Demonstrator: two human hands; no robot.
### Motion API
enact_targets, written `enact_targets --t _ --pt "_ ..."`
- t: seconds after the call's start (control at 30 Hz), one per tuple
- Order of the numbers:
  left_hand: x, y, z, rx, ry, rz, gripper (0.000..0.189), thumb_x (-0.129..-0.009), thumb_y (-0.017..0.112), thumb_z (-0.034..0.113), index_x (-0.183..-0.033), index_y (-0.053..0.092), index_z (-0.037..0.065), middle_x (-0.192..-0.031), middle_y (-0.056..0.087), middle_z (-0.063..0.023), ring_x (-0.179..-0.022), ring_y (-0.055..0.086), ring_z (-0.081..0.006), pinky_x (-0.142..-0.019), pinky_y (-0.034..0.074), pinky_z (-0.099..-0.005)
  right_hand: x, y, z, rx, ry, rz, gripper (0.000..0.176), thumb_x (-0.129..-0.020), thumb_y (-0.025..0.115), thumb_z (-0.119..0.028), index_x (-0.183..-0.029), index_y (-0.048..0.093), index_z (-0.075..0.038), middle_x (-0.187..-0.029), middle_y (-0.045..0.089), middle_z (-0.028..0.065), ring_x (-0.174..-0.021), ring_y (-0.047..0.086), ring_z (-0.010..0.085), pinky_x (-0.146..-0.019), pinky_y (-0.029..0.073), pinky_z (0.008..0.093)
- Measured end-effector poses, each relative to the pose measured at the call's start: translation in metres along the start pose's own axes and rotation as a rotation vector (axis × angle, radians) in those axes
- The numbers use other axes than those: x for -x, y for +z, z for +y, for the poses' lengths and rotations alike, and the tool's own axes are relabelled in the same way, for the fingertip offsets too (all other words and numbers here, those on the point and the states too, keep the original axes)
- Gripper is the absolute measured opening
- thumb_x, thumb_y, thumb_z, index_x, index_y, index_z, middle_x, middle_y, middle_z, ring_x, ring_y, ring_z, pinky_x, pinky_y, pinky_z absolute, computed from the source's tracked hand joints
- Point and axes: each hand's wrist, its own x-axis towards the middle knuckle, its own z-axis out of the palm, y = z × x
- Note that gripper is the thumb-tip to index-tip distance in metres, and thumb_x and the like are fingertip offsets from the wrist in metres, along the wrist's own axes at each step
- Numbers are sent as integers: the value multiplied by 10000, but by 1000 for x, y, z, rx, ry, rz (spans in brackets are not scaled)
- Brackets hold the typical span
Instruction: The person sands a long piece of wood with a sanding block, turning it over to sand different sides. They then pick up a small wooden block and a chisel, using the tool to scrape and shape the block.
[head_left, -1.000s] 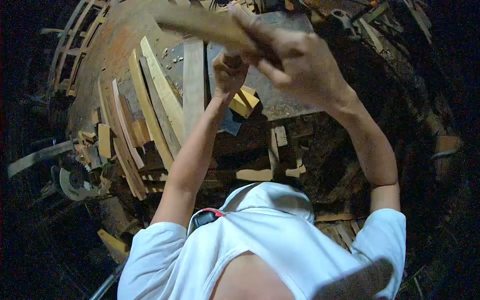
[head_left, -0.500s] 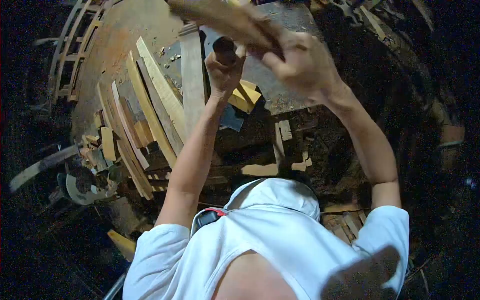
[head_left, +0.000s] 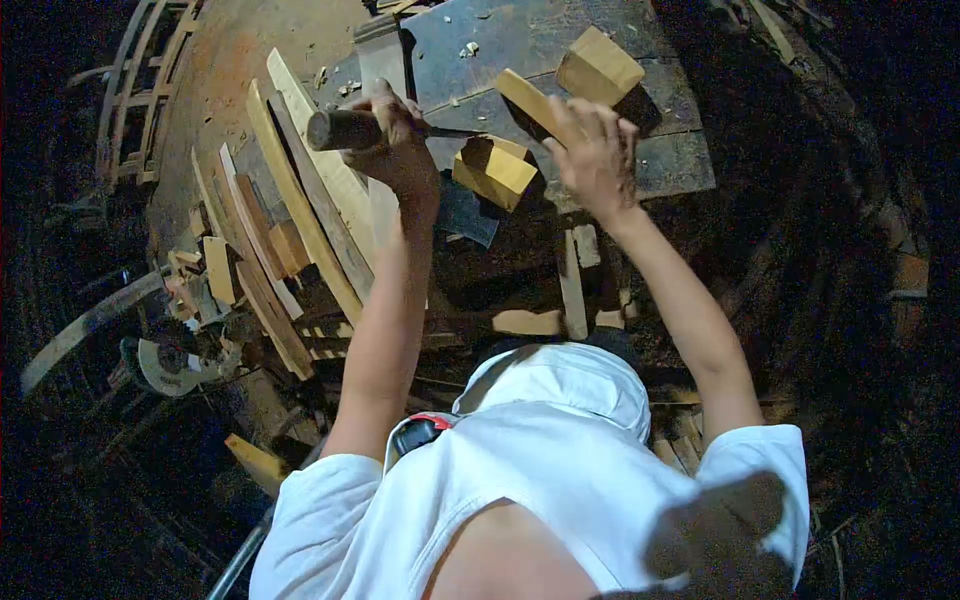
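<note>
My left hand (head_left: pixel 400 140) is wrapped round the thick round handle (head_left: pixel 345 130) of a tool, whose thin shaft (head_left: pixel 460 132) points right across the workbench (head_left: pixel 670 150). The fingers of my right hand (head_left: pixel 598 155) are closed on the near end of a wooden piece (head_left: pixel 528 98) at the bench. Between my hands sits a cut yellowish wood block (head_left: pixel 495 175), partly in shadow. A second angular block (head_left: pixel 600 68) rests just beyond my right hand. What the fingers of my right hand cover is hidden.
Long wooden strips (head_left: pixel 300 205) and a pale board (head_left: pixel 385 62) lie at the left. A dark flat piece (head_left: pixel 466 217) is near the bench's front edge. Offcuts (head_left: pixel 200 290) and a curved metal part (head_left: pixel 165 368) are at the lower left. Wood shavings (head_left: pixel 470 48) dot the bench.
My right hand has come down and nearer with its wooden piece, uncovering the far block. My left hand has moved left, turning the tool's handle from facing me to pointing left.
</note>
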Motion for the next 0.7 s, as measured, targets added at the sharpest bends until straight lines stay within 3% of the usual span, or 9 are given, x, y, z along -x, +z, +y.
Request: enact_targets --t 0.07,0.27,0.3,0.4,0.47,0.53,0.6,0.67,0.7 --pt "-2 9 8 21 -59 164 151 -871 608 54 -809 469 55 -577 506 -31 -453 505 -112 -409 441 -255 9 4 -23 -352 65 -115 559 -811 680 -278 -1294 468 -93 -1085 484 135 -1031 499 314 -880 412 420" --pt "-20 -8 10 192 -38 271 158 -852 639 73 -868 486 42 -611 541 -49 -480 548 -120 -394 451 -246 31 18 -71 -764 436 -280 633 -794 716 -297 -1296 440 -28 -1017 468 158 -945 521 335 -783 469 411" --pt "-28 -23 7 -78 44 176 173 -850 651 86 -880 489 33 -618 539 -57 -484 554 -130 -408 470 -260 34 23 -74 -802 417 -208 652 -754 754 -182 -1304 437 -32 -1002 457 147 -927 525 327 -765 478 394" --pt "-40 -42 12 70 -102 104 194 -849 660 98 -895 486 25 -616 533 -57 -481 553 -131 -411 471 -274 38 16 -74 -837 286 -56 721 -674 778 -52 -1313 444 -58 -1029 450 134 -949 521 319 -787 475 392" --pt "-38 -47 20 -51 4 84 174 -848 665 111 -881 523 17 -608 539 -51 -479 545 -116 -406 456 -265 38 6 -72 -817 246 -41 759 -636 774 -4 -1317 445 -67 -1048 449 132 -971 517 315 -812 468 384" --pt "-40 -58 29 -217 -193 -182 148 -840 678 116 -871 586 4 -606 555 -50 -487 536 -106 -426 440 -242 40 -3 -67 -791 206 -25 801 -598 769 45 -1321 447 -76 -1067 447 130 -994 513 311 -837 461 377" --pt "-32 -43 51 -312 -255 -222 154 -835 696 140 -904 646 12 -599 569 -32 -503 533 -84 -456 427 -205 41 -11 -63 -766 193 -16 831 -575 760 63 -1329 447 -91 -1099 441 124 -1034 501 303 -894 437 369" --pt "-29 -39 62 -611 -487 -625 221 -812 730 166 -972 664 29 -691 605 -8 -580 556 -59 -509 440 -192 41 -22 -58 -759 162 -25 839 -561 766 70 -1325 459 -93 -1114 433 114 -1039 496 301 -922 422 374" --pt "-26 -38 62 -631 -424 -762 244 -797 745 176 -982 668 35 -748 615 1 -634 568 -57 -551 455 -200 39 -28 -56 -750 135 -30 838 -559 771 66 -1323 465 -95 -1121 431 112 -1037 496 301 -915 429 374"
